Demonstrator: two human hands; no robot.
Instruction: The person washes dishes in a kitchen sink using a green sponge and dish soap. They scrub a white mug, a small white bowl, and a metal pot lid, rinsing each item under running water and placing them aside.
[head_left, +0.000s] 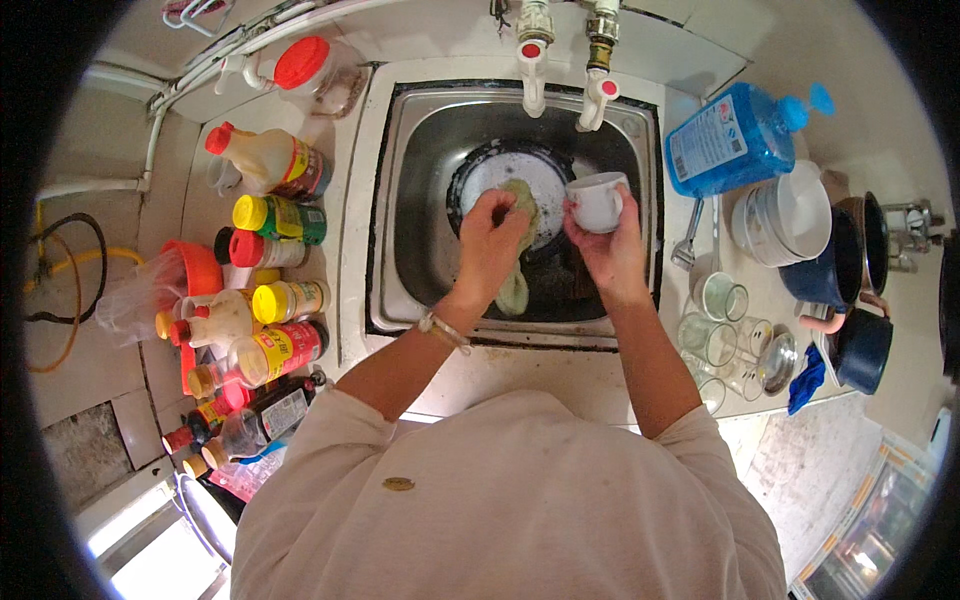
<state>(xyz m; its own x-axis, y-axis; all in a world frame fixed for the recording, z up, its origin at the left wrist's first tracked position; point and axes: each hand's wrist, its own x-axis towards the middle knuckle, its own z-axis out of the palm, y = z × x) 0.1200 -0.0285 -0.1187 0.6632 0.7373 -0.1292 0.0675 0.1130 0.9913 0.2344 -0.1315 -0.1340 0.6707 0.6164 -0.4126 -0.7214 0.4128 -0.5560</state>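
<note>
Over the metal sink (427, 281), my left hand (491, 240) grips a limp greenish cloth (513, 292), part of which hangs down towards me. My right hand (609, 244) holds a white cup (598, 196), tilted, with its handle on the right side. Below both hands, a dark round pan (459, 176) lies in the basin with whitish, sudsy liquid (525, 171) in it. The cloth and the cup are apart from each other. My left fingers hide part of the cloth.
Two taps (532, 79) (598, 97) reach over the sink's back edge. Sauce bottles and seasoning jars (281, 221) crowd the left counter. On the right stand a blue detergent bottle (720, 142), stacked white bowls (784, 214), several glasses (709, 341) and dark pots (825, 259).
</note>
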